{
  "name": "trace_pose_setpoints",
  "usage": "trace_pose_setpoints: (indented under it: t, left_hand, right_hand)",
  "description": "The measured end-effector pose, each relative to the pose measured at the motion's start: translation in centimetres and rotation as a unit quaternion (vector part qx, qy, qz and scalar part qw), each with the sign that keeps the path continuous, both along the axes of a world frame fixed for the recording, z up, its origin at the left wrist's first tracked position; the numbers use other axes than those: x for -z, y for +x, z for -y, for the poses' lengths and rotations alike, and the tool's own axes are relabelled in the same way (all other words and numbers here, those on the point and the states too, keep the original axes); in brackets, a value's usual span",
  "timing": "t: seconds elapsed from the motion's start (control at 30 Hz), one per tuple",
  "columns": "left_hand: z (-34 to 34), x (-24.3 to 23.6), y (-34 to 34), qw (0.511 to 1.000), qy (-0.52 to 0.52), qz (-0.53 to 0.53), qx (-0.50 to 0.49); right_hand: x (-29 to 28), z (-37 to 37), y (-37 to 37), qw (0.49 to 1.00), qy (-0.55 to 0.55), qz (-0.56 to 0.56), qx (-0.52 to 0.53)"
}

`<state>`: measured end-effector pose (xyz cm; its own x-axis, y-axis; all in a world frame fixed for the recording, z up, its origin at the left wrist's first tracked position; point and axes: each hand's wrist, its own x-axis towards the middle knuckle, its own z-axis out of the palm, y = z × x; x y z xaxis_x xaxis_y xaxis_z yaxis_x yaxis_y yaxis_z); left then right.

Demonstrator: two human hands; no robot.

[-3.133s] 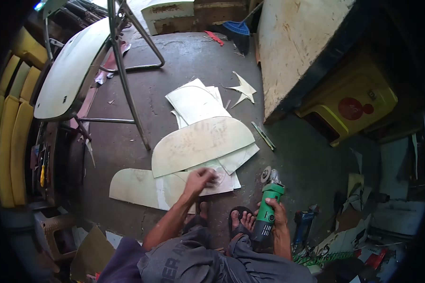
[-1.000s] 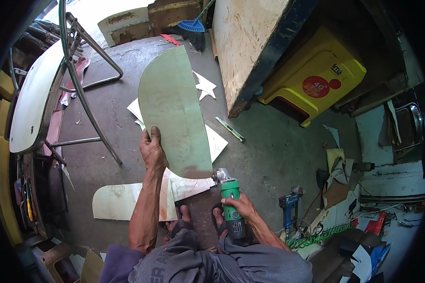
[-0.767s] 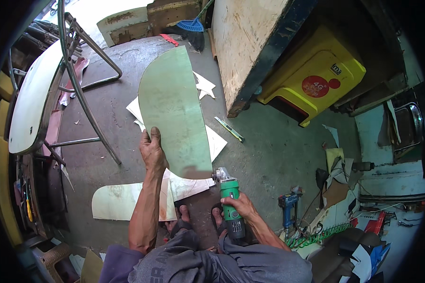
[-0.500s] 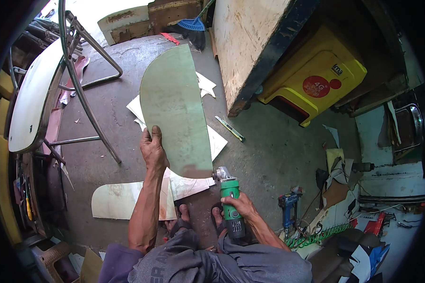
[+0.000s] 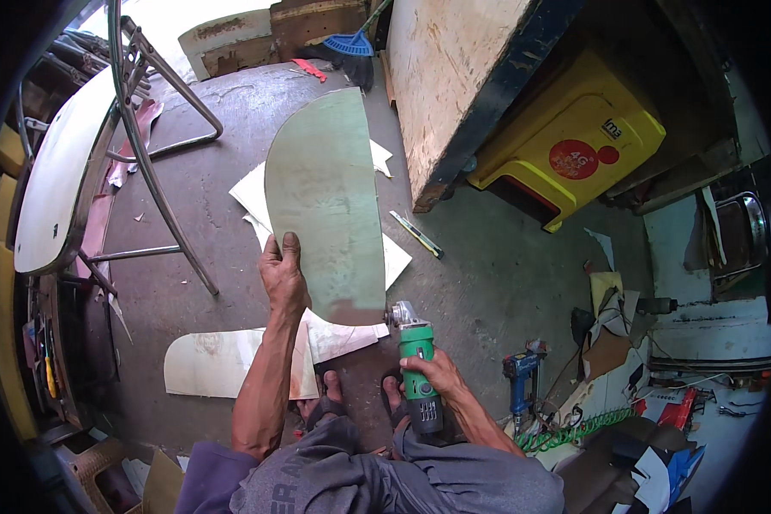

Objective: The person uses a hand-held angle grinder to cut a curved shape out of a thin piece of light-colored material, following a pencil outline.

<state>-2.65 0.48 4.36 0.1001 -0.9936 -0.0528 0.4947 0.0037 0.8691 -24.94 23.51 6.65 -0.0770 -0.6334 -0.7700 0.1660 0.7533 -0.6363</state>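
Observation:
My left hand [image 5: 283,272] grips the curved left edge of a greenish board [image 5: 327,197], thumb on top, the other fingers hidden beneath. The board has one straight side and a rounded outline, and I hold it up above the floor. In my right hand [image 5: 437,373] is a green angle grinder [image 5: 418,368], fingers wrapped round its body. Its metal head [image 5: 405,313] is at the board's near right corner; whether the disc touches the edge I cannot tell. Below the board lie pale cut sheets [image 5: 210,364] on the floor.
A box cutter [image 5: 417,234] lies right of the board. A metal-framed chair [image 5: 68,171] stands at left, a yellow plastic stool [image 5: 574,137] at far right under a wooden panel [image 5: 445,77]. A blue staple gun [image 5: 522,381] and a coiled green hose [image 5: 582,428] are near my right arm.
The board has turned slightly, its far end shifting right and a little nearer. My left hand has moved slightly right with it, while the grinder has stayed almost in place.

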Motion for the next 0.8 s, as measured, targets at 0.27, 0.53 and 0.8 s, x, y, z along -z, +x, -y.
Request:
trace_pose_setpoints:
  t: [0.27, 0.53, 0.8]
  left_hand:
    - [-0.7, -0.5, -1.1, 1.000, 0.003, 0.000, -0.006]
    - [0.3, -0.4, 1.2, 1.000, 0.000, -0.002, -0.025]
    - [0.4, -1.0, 1.2, 0.999, -0.007, -0.030, -0.032]
  right_hand:
    - [-4.6, 1.4, 1.5, 0.995, -0.010, 0.091, 0.032]
    - [-1.6, 0.2, -0.7, 0.997, -0.002, 0.053, 0.057]
    - [0.0, -0.2, -0.4, 0.999, 0.026, 0.036, 0.022]
